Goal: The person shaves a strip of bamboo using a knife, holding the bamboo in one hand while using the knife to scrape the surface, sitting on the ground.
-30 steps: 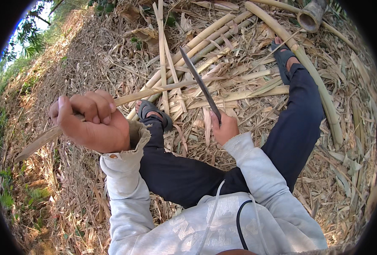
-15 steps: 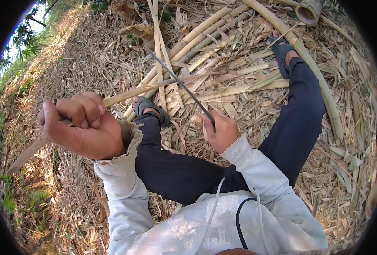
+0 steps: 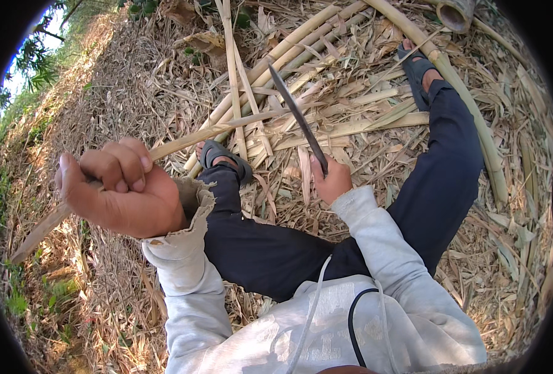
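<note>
Site: outdoors, rough woodland-type ground. Evidence: dry leaf litter (image 3: 145, 93) underfoot, cut bamboo-like poles (image 3: 301, 33) lying across it, green foliage (image 3: 36, 62) and bright sky (image 3: 54, 25) at upper left, natural daylight throughout.

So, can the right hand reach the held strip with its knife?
Probably yes: the right hand holds the knife, seen against the held strip; nothing visible blocks it, though depth is unclear.

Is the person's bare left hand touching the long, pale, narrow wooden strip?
Touching. The head view shows the left hand closed around the wooden strip, which sticks out on both sides of the grip.
</note>
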`<act>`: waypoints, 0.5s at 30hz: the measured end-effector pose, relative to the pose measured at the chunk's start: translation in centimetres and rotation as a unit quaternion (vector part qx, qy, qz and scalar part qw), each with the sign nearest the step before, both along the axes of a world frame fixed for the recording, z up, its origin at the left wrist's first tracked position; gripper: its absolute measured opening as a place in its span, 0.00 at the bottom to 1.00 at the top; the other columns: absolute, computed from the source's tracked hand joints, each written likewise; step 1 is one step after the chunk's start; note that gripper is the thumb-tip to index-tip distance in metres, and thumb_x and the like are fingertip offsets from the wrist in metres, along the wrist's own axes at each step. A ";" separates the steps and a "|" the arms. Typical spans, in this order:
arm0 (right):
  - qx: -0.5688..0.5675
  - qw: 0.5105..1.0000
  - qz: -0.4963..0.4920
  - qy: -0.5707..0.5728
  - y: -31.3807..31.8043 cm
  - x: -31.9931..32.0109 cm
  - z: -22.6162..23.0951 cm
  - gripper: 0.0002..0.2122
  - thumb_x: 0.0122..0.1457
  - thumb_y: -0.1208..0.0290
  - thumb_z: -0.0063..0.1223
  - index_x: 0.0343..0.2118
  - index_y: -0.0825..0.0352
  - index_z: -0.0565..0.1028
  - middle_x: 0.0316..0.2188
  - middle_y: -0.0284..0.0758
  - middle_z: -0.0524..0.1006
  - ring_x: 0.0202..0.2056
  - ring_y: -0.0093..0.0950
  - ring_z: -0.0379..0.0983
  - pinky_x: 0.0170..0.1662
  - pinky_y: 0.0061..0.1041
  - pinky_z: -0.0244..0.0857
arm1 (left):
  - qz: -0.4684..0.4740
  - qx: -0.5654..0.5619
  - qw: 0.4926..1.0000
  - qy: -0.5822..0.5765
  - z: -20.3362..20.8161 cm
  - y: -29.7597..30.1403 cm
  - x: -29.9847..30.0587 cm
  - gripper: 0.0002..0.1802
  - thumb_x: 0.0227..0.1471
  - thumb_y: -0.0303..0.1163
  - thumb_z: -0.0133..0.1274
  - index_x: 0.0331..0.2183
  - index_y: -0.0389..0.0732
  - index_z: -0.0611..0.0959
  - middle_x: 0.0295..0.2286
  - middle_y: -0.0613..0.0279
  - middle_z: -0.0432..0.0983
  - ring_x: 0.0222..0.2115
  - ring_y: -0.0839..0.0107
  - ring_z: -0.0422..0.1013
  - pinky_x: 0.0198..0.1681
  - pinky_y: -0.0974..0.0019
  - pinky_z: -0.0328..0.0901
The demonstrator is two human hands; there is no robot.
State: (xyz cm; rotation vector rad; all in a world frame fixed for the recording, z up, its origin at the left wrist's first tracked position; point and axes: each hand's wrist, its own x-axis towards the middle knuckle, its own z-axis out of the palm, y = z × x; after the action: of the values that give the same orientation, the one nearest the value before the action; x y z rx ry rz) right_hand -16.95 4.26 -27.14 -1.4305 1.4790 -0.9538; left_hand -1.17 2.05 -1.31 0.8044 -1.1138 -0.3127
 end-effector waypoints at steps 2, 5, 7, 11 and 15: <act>-0.029 1.000 0.011 -0.003 0.6 0.3 0.8 0.10 0.61 0.67 0.50 0.30 0.70 0.73 0.16 0.45 0.73 0.20 0.44 0.73 0.25 0.37 0.66 | 0.005 -0.001 1.000 -0.008 0.1 -0.2 1.4 0.17 0.62 0.38 0.40 0.21 0.48 0.62 0.12 0.73 0.49 0.10 0.81 0.49 0.17 0.70 0.51; -0.108 0.994 0.027 -0.020 2.1 1.0 2.9 0.10 0.61 0.67 0.49 0.29 0.69 0.72 0.15 0.44 0.73 0.20 0.45 0.73 0.24 0.39 0.65 | 0.048 -0.007 0.999 0.012 -0.1 -0.3 0.9 0.22 0.60 0.37 0.42 0.15 0.49 0.58 0.11 0.73 0.47 0.12 0.80 0.45 0.20 0.68 0.52; -0.148 0.988 0.038 -0.034 2.8 1.2 3.7 0.10 0.62 0.67 0.49 0.29 0.68 0.72 0.15 0.44 0.73 0.21 0.45 0.73 0.24 0.40 0.65 | 0.001 -0.011 1.000 0.002 -0.2 0.0 1.1 0.22 0.60 0.37 0.42 0.15 0.49 0.58 0.11 0.74 0.47 0.11 0.80 0.46 0.20 0.69 0.52; -0.012 1.000 0.001 0.016 0.2 0.0 -1.8 0.10 0.62 0.65 0.49 0.30 0.67 0.73 0.15 0.44 0.73 0.19 0.46 0.72 0.24 0.40 0.66 | -0.014 -0.004 1.000 0.006 0.0 -0.1 0.4 0.22 0.60 0.36 0.44 0.16 0.50 0.58 0.11 0.75 0.47 0.11 0.81 0.47 0.19 0.69 0.51; -0.114 0.993 0.030 0.004 1.8 0.6 2.2 0.14 0.63 0.64 0.49 0.28 0.72 0.74 0.13 0.46 0.70 0.18 0.45 0.72 0.22 0.40 0.63 | -0.025 -0.014 0.999 -0.014 0.1 0.3 1.3 0.22 0.61 0.37 0.43 0.17 0.49 0.59 0.11 0.74 0.47 0.10 0.81 0.47 0.17 0.70 0.50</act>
State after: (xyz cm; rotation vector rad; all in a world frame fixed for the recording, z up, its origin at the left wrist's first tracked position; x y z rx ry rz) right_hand -16.37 6.05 -24.89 -1.6344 1.3589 -1.1087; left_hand 0.09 2.37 -1.25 0.7578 -1.1629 -0.3282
